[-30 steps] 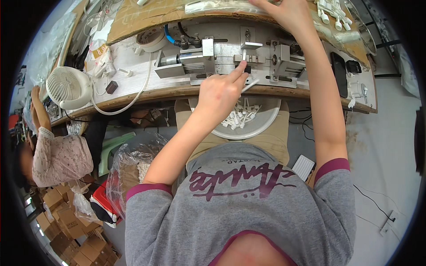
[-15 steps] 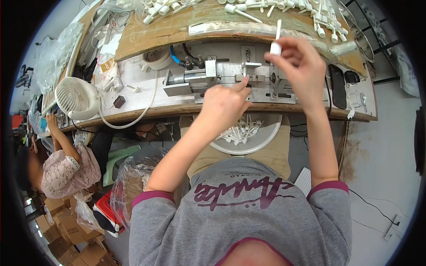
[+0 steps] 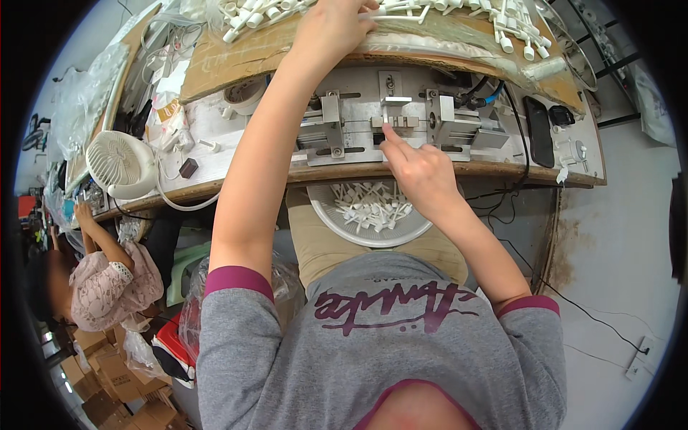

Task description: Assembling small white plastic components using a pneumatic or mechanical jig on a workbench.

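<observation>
My left hand (image 3: pixel 331 32) reaches to the far edge of the bench, beside a pile of white plastic stick-like pieces with cup-shaped ends (image 3: pixel 269 11). Its fingertips lie close to a long white piece (image 3: pixel 403 17); the frame edge and the hand itself hide most of its grip. My right hand (image 3: pixel 423 175) is at the metal fixture, index finger stretched out and the other fingers curled, with nothing seen in its palm. That fingertip touches the near side of a small slotted metal block (image 3: pixel 405 122) between two metal clamp units (image 3: pixel 331 122).
A bowl (image 3: pixel 330 215) of similar white pieces rests on my lap. To the left stand a white fan (image 3: pixel 120 163) and a tape roll (image 3: pixel 244 97); a black phone (image 3: pixel 541 132) lies at the right. Cardboard (image 3: pixel 222 72) covers the bench's back. Another person (image 3: pixel 118 287) sits at far left.
My left hand has left the fixture and swung up to the far pile. My right hand, which held up a white piece, has come down to the fixture; that piece no longer shows in it.
</observation>
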A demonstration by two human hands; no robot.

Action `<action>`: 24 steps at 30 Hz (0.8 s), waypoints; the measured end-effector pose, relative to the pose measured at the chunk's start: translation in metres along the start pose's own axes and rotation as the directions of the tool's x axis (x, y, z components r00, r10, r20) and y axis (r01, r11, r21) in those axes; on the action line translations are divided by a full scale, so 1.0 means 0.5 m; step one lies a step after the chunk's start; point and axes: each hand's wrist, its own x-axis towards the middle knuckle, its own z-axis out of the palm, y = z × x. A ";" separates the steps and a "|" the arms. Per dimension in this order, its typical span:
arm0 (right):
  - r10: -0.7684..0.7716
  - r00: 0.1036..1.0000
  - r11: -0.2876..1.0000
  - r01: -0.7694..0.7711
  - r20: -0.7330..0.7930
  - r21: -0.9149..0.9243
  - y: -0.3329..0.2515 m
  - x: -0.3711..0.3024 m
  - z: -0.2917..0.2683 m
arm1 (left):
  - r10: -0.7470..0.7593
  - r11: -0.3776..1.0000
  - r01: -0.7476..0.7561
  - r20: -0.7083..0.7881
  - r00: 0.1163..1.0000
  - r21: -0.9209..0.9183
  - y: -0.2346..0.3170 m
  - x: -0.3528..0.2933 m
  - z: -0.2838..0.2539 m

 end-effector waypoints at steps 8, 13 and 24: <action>0.037 0.998 0.999 -0.036 0.056 -0.012 -0.005 0.021 0.002 | -0.117 0.921 0.003 -0.268 0.956 -0.389 0.060 -0.059 -0.072; 0.138 0.982 0.938 -0.171 0.126 0.303 0.028 0.050 -0.041 | -0.180 0.843 0.091 -0.119 0.976 -0.530 0.102 -0.168 -0.113; 0.239 0.930 0.968 -0.251 -0.279 -0.006 0.193 0.338 -0.049 | 0.125 0.992 -0.125 -0.014 0.992 0.004 0.149 -0.354 0.031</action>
